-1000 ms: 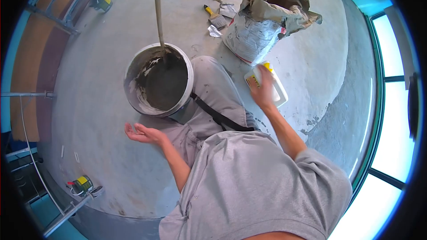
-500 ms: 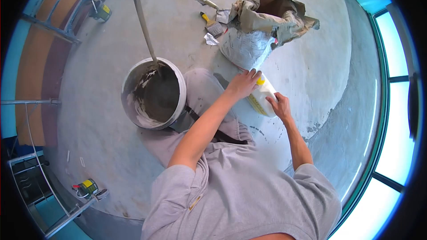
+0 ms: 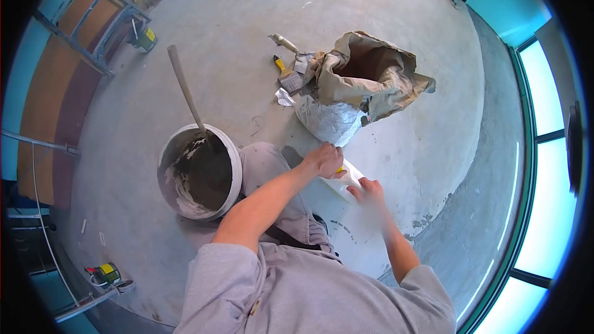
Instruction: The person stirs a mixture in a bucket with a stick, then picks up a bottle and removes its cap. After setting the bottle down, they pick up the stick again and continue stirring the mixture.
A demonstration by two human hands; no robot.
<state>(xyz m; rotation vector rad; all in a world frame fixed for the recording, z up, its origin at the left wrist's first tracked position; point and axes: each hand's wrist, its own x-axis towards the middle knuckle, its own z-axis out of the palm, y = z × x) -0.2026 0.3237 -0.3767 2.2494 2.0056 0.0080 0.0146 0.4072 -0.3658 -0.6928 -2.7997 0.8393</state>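
Observation:
A white plastic jug (image 3: 351, 177) with a yellow part at its top lies tilted in front of my knees. The fingers of my left hand (image 3: 325, 159) are closed round the yellow end, which looks like a cap, though they partly hide it. Lower down, my right hand (image 3: 368, 193) grips the jug's side, its wrist blurred. Just beyond stands an open paper sack (image 3: 334, 89) with a crumpled rim and a whitish lower part. To the left, a white bucket (image 3: 236, 176) holds a dark grey mix (image 3: 213, 176), with a long wooden handle (image 3: 184, 86) sticking out.
Beside the sack lie a yellow-handled brush (image 3: 288, 78), a trowel-like tool (image 3: 284, 42) and a silvery scrap (image 3: 284, 97). A stepladder (image 3: 93, 18) and a green pot (image 3: 143, 37) are at far left. Another small pot (image 3: 107, 273) sits near left. Windows (image 3: 544, 167) line the right side.
The view has shifted, so the sack, tools and bucket appear lower and slightly left. Both hands remain on the jug, whose printed lower side shows less now.

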